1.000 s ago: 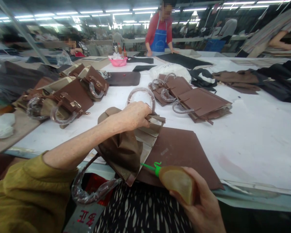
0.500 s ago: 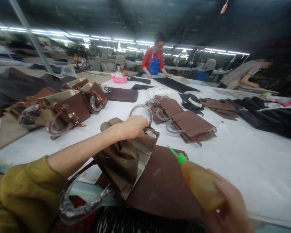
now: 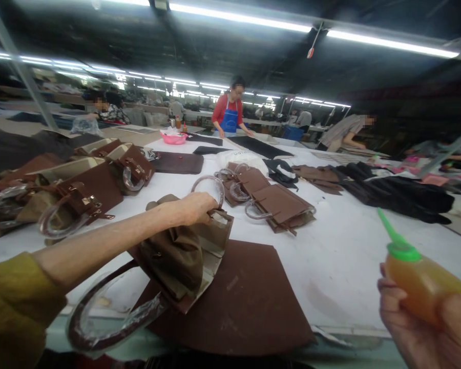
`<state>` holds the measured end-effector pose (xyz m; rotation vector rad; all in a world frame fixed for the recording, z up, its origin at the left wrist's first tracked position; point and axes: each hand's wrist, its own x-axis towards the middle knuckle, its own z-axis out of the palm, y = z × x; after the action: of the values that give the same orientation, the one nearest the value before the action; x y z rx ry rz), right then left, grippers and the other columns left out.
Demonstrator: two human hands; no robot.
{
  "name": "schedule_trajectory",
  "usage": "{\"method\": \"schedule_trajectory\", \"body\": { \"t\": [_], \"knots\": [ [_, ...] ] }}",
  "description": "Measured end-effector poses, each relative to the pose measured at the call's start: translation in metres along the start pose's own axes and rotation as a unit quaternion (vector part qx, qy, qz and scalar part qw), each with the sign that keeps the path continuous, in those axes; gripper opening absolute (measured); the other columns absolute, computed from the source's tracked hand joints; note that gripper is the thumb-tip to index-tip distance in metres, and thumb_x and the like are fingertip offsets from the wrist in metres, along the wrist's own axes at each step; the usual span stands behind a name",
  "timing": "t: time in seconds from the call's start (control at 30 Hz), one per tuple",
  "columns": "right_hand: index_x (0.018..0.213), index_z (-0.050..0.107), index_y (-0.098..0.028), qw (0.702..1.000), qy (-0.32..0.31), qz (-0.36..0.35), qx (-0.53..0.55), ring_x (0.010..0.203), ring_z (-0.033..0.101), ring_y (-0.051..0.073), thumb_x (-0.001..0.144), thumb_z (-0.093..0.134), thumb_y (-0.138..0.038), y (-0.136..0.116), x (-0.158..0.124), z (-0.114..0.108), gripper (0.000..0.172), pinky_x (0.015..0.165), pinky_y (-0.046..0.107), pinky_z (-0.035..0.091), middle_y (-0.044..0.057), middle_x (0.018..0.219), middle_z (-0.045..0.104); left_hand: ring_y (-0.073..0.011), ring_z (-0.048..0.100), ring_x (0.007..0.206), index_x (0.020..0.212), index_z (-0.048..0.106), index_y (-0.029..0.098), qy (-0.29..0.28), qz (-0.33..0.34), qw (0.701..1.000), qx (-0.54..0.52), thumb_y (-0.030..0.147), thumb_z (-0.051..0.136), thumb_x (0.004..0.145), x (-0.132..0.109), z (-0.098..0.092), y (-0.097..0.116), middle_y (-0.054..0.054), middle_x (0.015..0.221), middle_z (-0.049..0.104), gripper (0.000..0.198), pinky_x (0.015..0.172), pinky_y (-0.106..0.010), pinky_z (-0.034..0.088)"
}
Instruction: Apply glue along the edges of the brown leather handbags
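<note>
My left hand (image 3: 200, 207) is closed on the upper edge of a brown handbag (image 3: 176, 256), near one of its plastic-wrapped handles. The bag lies tilted, its pale inside partly showing, and its other wrapped handle (image 3: 100, 312) loops out to the left over the table's near edge. Under the bag is a flat dark brown leather panel (image 3: 249, 297). Off to the right, my right hand (image 3: 415, 318) grips a glue bottle (image 3: 426, 282) with amber contents and a green nozzle (image 3: 394, 230), which points up and away from the bag.
Brown handbags with metal clasps (image 3: 88, 197) stand at the left. More brown bag pieces (image 3: 280, 202) lie ahead on the white table (image 3: 349, 266). Dark fabric (image 3: 399, 192) is piled at the right. Across the table, a person in a blue apron (image 3: 229, 120) handles black sheets near a pink basket (image 3: 173, 137).
My right hand has carried the glue bottle right, away from the leather panel, and its nozzle now points more upward. The left hand keeps its hold on the handbag. The view has tilted up.
</note>
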<state>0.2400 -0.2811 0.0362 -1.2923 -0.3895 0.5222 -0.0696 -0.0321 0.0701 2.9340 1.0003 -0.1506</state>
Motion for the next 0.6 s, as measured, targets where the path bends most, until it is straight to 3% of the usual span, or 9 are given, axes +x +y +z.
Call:
{"method": "schedule_trajectory", "body": {
  "t": [0.1,0.2,0.3,0.4,0.53,0.6],
  "knots": [
    [0.112,0.065,-0.029,0.982,0.081,0.11,0.128,0.126,0.04,0.024,0.075,0.074,-0.04,0.003,-0.012,0.003,0.04,0.063,0.011,0.053,0.005,0.135,0.049,-0.022,0.062,0.07,0.089,0.066,0.018,0.012,0.044,0.998,0.035,0.023,0.063,0.07,0.006,-0.017,0.008,-0.007,0.076,0.067,0.019,0.052,-0.026,0.036],
    [0.111,0.065,-0.029,0.977,0.095,0.116,0.151,0.11,0.055,0.021,0.078,0.07,-0.039,0.008,-0.012,-0.007,0.035,0.062,0.013,0.055,0.003,0.132,0.051,-0.0229,0.061,0.071,0.087,0.065,0.017,0.028,0.095,0.991,0.086,0.021,0.061,0.073,0.011,-0.038,0.029,-0.008,0.077,0.066,0.016,0.054,-0.028,0.036],
    [0.108,0.066,-0.031,0.978,0.094,0.109,0.15,0.102,0.058,0.018,0.078,0.07,-0.037,0.012,-0.011,-0.018,0.03,0.066,0.015,0.056,0.0,0.131,0.053,-0.0239,0.06,0.076,0.084,0.064,0.014,0.059,0.186,0.971,0.137,0.012,0.058,0.072,0.012,-0.047,0.061,-0.009,0.08,0.066,0.014,0.06,-0.031,0.039],
    [0.105,0.068,-0.029,0.979,0.091,0.101,0.15,0.094,0.061,0.017,0.077,0.071,-0.037,0.011,-0.013,-0.024,0.03,0.066,0.014,0.055,0.002,0.128,0.055,-0.0253,0.057,0.078,0.082,0.065,0.012,0.132,0.27,0.934,0.194,0.009,0.055,0.072,0.006,-0.035,0.095,-0.012,0.084,0.064,0.014,0.066,-0.037,0.04],
    [0.106,0.067,-0.026,0.978,0.099,0.098,0.155,0.08,0.062,0.016,0.071,0.077,-0.039,0.01,-0.015,-0.031,0.039,0.06,0.015,0.056,0.006,0.123,0.057,-0.0236,0.055,0.077,0.078,0.067,0.013,0.198,0.359,0.881,0.236,0.015,0.045,0.083,-0.021,0.002,0.128,-0.014,0.086,0.063,0.023,0.07,-0.04,0.041],
    [0.108,0.066,-0.025,0.975,0.065,0.118,0.175,0.076,0.063,0.018,0.062,0.083,-0.036,0.012,-0.016,-0.032,0.05,0.056,0.018,0.057,0.008,0.115,0.062,-0.023,0.056,0.081,0.085,0.068,0.014,0.212,0.403,0.85,0.266,0.017,0.04,0.085,-0.04,0.024,0.136,-0.014,0.093,0.063,0.029,0.073,-0.041,0.043]
  ]
}}
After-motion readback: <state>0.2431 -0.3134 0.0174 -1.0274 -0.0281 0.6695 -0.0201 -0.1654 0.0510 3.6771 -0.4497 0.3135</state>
